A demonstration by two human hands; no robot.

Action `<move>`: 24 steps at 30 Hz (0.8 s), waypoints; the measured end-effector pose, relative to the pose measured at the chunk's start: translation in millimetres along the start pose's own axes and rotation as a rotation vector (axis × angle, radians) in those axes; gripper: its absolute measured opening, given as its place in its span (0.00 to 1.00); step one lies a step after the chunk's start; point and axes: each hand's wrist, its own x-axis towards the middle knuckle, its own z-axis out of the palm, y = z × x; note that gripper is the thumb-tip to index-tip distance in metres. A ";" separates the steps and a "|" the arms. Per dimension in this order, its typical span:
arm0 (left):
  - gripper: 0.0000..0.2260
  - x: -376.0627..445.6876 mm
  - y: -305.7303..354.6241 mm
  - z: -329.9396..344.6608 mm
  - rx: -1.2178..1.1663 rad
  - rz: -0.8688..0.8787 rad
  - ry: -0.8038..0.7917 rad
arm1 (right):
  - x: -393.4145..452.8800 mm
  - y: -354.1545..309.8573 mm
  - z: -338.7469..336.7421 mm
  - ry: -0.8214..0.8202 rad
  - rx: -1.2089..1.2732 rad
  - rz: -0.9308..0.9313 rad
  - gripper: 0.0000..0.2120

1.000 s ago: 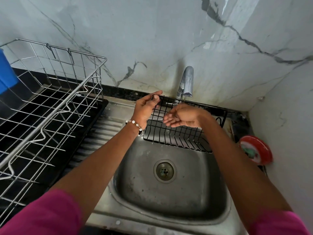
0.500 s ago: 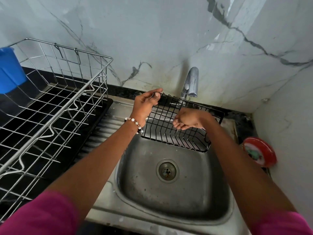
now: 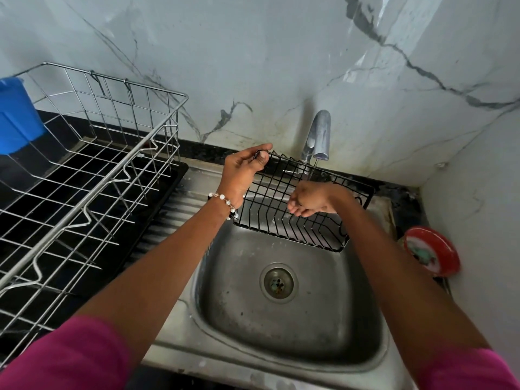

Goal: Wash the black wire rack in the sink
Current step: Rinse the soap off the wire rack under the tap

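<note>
The black wire rack [image 3: 270, 209] is held tilted over the far half of the steel sink [image 3: 284, 319], under the tap [image 3: 318, 136]. My left hand [image 3: 244, 167] grips the rack's upper left corner, thumb and fingers curled round the wire. My right hand [image 3: 309, 199] lies inside the rack near its middle, under a thin stream of water from the tap, with its fingers curled down toward the wires. Whether they hold a wire I cannot tell.
A large steel dish basket [image 3: 92, 175] stands on a black tray on the left counter, with a blue container [image 3: 17, 116] behind it. A red round object [image 3: 430, 251] leans at the right wall. The drain [image 3: 278, 282] is uncovered.
The rack has been tipped up a little more under the tap. My right hand has drawn its fingers in and turned downward inside the rack.
</note>
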 end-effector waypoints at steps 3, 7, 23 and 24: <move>0.13 0.7 -0.7 -0.6 0.013 0.017 0.001 | -1.7 -1.4 -0.9 -0.021 0.105 -0.039 0.13; 0.13 1.8 -2.4 -0.2 0.027 0.030 0.000 | -2.8 0.1 1.7 -0.048 0.164 -0.055 0.13; 0.12 2.5 -2.2 -0.6 0.030 0.033 0.000 | -4.0 2.1 3.1 -0.053 0.268 -0.080 0.13; 0.12 2.6 -2.7 -0.5 0.029 0.033 0.001 | -3.4 1.8 3.4 -0.059 0.282 -0.084 0.13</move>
